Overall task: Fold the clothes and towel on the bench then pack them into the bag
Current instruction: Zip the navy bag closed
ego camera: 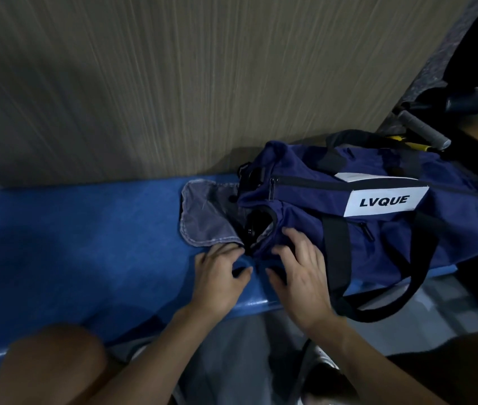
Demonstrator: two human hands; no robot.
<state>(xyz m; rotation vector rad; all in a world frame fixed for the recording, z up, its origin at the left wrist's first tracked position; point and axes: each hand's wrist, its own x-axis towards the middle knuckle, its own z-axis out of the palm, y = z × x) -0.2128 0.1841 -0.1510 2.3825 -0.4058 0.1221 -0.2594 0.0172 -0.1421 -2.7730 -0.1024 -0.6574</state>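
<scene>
Your bare knees (pixel 48 361) are showing lowest in view, on the near side of the bag, with your forearms reaching between them toward it. Behind the bag, a streaked beige wall panel (pixel 144 83) is filling the far side. Under the bag, the blue bench (pixel 71 244) is running away to its left. The navy bag (pixel 407 229) is lying on its side on the bench with its back against the panel, and its long top zip is looking closed. At the bag's left end, a grey-lined flap (pixel 202 220) is lying folded open and flat on the bench, and a dark opening is showing beside it. One black strap (pixel 392 302) is hanging from the bag's front, over the bench's near edge. Your left hand (pixel 220 276) is working at the bag's lower left corner, its fingers curled under the flap's edge and its thumb bent in, pinching a fold of the bag's navy fabric. Your right hand (pixel 299 273) is resting just beside it on the bag's left end, fingers spread and lightly bent over the fabric; whether they are gripping it, you cannot tell. A white label (pixel 383 201) reading LVQUE is sitting on the bag's front. Behind the bag's right end, a grey handle grip (pixel 424 130) is sticking out.
</scene>
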